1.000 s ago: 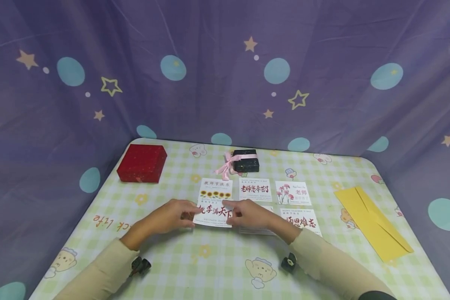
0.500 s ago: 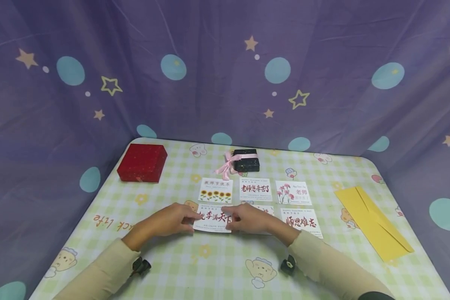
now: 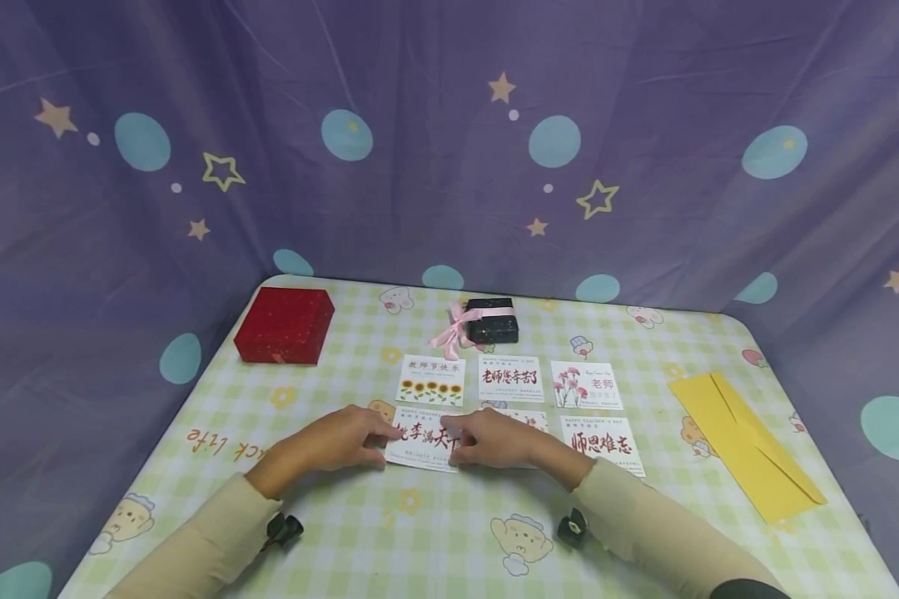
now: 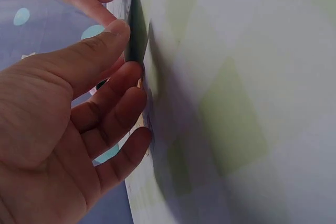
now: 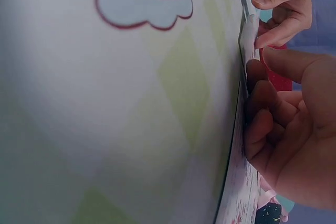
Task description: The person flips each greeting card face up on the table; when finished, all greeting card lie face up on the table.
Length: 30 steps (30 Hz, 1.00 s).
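Note:
Both hands hold a white greeting card (image 3: 418,456) with large red Chinese characters, close over the checked tablecloth. At its left edge, my left hand (image 3: 346,438) pinches it between thumb and fingers. My right hand (image 3: 497,438) pinches the opposite edge, its fingertips overlapping the last red character. In the left wrist view the card is seen nearly edge-on by the thumb (image 4: 113,35). Just behind it lies a sunflower card (image 3: 430,391). Under the right hand, another card (image 3: 533,421) is mostly hidden. A card with red writing (image 3: 607,445) lies beside the right forearm.
A second red-lettered card (image 3: 511,391) and a pink-flower card (image 3: 588,398) complete the back row. Behind them sits a black box (image 3: 498,331) with a pink ribbon. A red box (image 3: 283,326) stands back left; a yellow envelope (image 3: 742,445) lies right.
Both hands have brought the held card toward the body, off its overlap with the sunflower card, which now shows whole. In the last half second the card turned slightly, its right end coming nearer.

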Motion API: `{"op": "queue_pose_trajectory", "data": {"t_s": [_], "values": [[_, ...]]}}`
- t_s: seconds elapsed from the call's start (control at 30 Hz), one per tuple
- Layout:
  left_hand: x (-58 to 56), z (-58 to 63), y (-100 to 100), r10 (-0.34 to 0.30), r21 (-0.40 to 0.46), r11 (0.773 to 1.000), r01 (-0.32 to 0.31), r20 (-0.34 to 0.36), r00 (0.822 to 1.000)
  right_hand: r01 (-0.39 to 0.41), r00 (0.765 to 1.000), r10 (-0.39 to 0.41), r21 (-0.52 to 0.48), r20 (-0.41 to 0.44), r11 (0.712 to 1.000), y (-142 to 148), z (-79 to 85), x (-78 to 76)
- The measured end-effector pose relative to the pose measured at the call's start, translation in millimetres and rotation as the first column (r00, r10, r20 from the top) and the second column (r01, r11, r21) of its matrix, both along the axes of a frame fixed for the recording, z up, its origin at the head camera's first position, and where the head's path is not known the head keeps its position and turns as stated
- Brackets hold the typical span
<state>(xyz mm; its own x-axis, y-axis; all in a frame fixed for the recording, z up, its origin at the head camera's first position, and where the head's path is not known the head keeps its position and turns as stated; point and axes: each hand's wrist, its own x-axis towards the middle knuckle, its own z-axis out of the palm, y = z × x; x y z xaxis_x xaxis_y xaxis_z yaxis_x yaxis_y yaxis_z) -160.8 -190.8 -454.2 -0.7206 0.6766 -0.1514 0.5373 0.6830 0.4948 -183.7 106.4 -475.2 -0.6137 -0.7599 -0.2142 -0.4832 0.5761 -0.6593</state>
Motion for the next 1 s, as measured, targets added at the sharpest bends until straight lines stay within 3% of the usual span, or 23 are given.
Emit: {"op": "queue_pose_trajectory", "data": {"t_s": [0.17,0.57,0.77,1.0], "values": [[0.4,0.8,3,0.003,-0.022,1.000,-0.003,-0.001,1.000,0.026,1.000,-0.026,0.020,-0.004,0.999,1,0.8,2.0],[-3.6,4.6,5,-0.019,-0.021,1.000,0.018,-0.016,1.000,-0.002,1.000,0.002,0.001,-0.024,1.000,3,5.3,-1.7],[-7.8,21.8,6,0.000,0.005,1.000,0.001,-0.114,0.994,-0.021,0.996,0.014,-0.082,-0.087,0.996,15,24.4,-5.5],[-18.8,45.1,16,0.025,0.006,1.000,-0.024,-0.275,0.961,0.016,0.988,-0.035,-0.125,-0.150,0.992,35,47.6,-9.2]]}}
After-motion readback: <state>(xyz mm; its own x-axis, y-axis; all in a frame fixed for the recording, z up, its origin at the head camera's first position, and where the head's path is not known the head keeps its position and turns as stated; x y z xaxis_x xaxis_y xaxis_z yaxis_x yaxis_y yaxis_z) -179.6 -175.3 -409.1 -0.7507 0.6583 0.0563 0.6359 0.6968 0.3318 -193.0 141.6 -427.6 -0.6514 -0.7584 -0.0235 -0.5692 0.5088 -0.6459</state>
